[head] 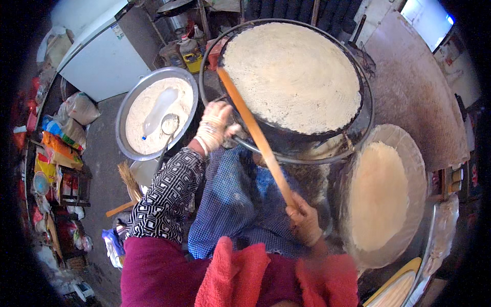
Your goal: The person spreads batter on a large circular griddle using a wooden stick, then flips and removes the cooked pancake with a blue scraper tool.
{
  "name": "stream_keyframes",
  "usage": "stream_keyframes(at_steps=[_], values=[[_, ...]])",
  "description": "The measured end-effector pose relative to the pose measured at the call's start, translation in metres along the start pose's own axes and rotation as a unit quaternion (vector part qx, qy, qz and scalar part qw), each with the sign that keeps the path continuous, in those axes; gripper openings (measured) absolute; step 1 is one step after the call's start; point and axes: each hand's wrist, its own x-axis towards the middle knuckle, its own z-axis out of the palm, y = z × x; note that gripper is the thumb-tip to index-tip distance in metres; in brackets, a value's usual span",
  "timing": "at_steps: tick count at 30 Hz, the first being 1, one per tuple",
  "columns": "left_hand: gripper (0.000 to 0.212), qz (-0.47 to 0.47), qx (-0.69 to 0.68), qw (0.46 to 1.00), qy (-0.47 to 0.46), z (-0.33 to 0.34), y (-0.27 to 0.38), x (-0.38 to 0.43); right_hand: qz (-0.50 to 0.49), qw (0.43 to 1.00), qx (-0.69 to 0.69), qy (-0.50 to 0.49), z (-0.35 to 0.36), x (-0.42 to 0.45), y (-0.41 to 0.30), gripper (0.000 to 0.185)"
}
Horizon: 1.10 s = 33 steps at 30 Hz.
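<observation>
My right hand (304,220) grips the lower end of a long flat wooden spatula (251,126). Its far tip rests over or just above the left edge of a large round griddle, which a thin pale batter sheet (291,73) covers almost to the rim. My left hand (215,124), in a thin pale glove, is beside the metal ring (264,149) around the griddle. Its fingers are bent and blurred, so whether they grip the ring is unclear. Left of that hand stands a metal basin (158,154) of pale flour or batter, holding a ladle (170,123) and a clear plastic bottle (161,107).
A round pale flatbread (378,195) lies on a covered round surface at the right. Beyond it leans a large brown board (414,96). A hand broom (130,180) lies across a pail below the basin. A white chest freezer (107,57) and oil jug (190,53) stand at the back left.
</observation>
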Motion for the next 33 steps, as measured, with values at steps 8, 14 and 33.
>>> stream_keyframes(at_steps=[8, 14, 33], values=[[0.039, 0.034, 0.085, 0.989, -0.119, 0.022, 0.028, -0.032, -0.101, 0.941, -0.282, 0.157, -0.108, 0.067, 0.017, 0.046], [0.043, -0.06, 0.01, 0.985, -0.16, 0.041, 0.158, -0.033, 0.114, 0.957, 0.136, 0.23, -0.127, 0.081, -0.009, 0.04], [0.039, -0.12, 0.016, 0.992, -0.026, 0.043, 0.149, -0.135, 0.05, 0.862, -0.009, -0.504, 0.143, 0.006, -0.283, 0.066]])
